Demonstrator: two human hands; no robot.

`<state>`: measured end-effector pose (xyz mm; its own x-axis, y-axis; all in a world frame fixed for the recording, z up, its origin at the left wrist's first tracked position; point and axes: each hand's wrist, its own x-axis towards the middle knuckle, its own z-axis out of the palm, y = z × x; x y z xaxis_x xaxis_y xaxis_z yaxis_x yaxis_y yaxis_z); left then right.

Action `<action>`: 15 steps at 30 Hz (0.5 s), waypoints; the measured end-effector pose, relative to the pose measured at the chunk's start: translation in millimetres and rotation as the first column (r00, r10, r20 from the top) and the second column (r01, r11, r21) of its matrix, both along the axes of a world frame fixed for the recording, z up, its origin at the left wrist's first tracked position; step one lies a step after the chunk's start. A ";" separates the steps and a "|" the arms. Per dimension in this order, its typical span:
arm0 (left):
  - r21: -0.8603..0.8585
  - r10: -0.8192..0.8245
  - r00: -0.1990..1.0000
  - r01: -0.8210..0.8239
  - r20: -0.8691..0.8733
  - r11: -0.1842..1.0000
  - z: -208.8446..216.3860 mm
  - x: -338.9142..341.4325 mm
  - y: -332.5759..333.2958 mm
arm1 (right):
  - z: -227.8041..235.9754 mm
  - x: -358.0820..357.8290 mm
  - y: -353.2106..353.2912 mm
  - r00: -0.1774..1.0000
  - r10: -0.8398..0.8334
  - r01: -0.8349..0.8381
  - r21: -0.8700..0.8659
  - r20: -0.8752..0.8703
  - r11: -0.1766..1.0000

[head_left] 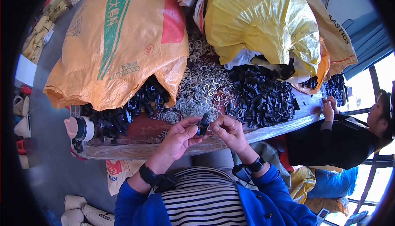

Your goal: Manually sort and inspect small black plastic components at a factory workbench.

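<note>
One small black part [203,124] is in the left hand [179,137], on the person's side of the heap of metal rings [201,86], just short of its near edge. The left grip is closed on this part, thumb on one side and fingers on the other, so that its dark end stands up above the fingertips. The right hand [230,133] is close beside it, also on the person's side of the heap; its thumb and forefinger are drawn together, but I cannot tell whether that grip has anything tiny between the tips. The heap is spread over a reddish table [142,132], its pieces silvery and loosely tangled. To the right of the heap, and bordering it, lies a broad pile of black pieces [265,98], with a bulging yellow sack [263,20] behind. To the left of the heap a large orange sack [135,36] leans over, its mouth open above more black parts [113,123]. Farther left of the heap, at the table's corner, is a white bottle [87,128] with a pink lid. Well to the right of the heap, a co-worker [337,141] in dark clothes has hands [329,106] at the table's edge.
</note>
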<state>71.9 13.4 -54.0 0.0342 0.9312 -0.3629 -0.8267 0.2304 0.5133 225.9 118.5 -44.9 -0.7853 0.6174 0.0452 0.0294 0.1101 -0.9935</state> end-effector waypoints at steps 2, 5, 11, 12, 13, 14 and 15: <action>-0.005 0.001 1.000 -0.001 -0.003 1.000 0.8 2.5 -3.9 | 2.6 -0.1 -6.7 0.998 -0.037 0.034 -0.089 -0.041 0.995; -0.015 0.005 1.000 -0.005 -0.005 1.000 2.4 6.3 -8.1 | 3.9 2.0 -13.0 0.997 -0.060 0.053 -0.125 -0.058 0.991; -0.052 0.023 0.999 -0.022 0.021 0.998 -0.1 10.6 -12.5 | 2.6 2.9 -20.5 0.998 -0.055 0.056 0.021 -0.026 0.998; -0.056 0.025 0.999 -0.023 0.032 0.998 -1.3 10.4 -12.4 | 3.2 1.6 -20.0 0.998 -0.054 0.055 0.020 -0.025 0.998; -0.059 0.024 0.999 -0.022 0.035 0.998 -0.4 10.1 -11.7 | 5.2 0.5 -19.3 0.998 -0.054 0.057 0.139 -0.022 0.989; -0.068 0.015 1.000 -0.013 0.027 0.998 2.1 9.2 -10.6 | 7.3 -0.7 -18.5 0.998 -0.054 0.057 0.256 -0.019 0.965; -0.076 0.005 1.000 -0.004 0.020 0.997 4.5 8.2 -9.5 | 8.9 -1.5 -18.1 0.998 -0.053 0.055 0.368 -0.015 0.928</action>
<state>80.2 3.9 -49.5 0.0378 0.9010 -0.4322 -0.8377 0.2643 0.4778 224.3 100.3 -36.0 -0.7505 0.5980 0.2813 0.0410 0.4670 -0.8833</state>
